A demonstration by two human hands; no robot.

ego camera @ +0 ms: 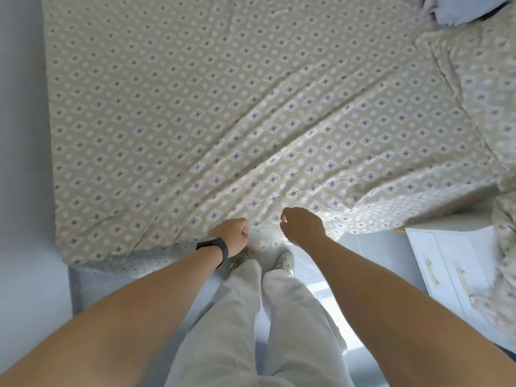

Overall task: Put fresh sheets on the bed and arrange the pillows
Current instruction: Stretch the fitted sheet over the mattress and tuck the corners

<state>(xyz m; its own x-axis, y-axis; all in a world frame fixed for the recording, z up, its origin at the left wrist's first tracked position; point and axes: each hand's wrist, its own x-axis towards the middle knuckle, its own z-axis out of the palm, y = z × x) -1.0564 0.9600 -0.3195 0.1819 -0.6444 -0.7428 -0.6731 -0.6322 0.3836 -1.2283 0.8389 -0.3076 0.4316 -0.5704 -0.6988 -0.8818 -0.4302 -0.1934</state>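
A beige sheet [195, 113] with a diamond and dot pattern covers the bed, flat on the left and creased toward me. My left hand [233, 237], with a dark band on its wrist, grips the sheet's near edge. My right hand [303, 226] grips the same edge a little to the right, and folds fan out from both hands. A matching patterned pillow [480, 88] lies at the bed's right side. A pale blue pillow [463, 8] shows in the top right corner.
A white nightstand [452, 263] with gold handles stands at the right, partly draped by more patterned fabric [505, 261]. A pale wall [19, 135] runs along the bed's left side. My legs and shoes stand on the shiny floor [377, 252] below the bed's edge.
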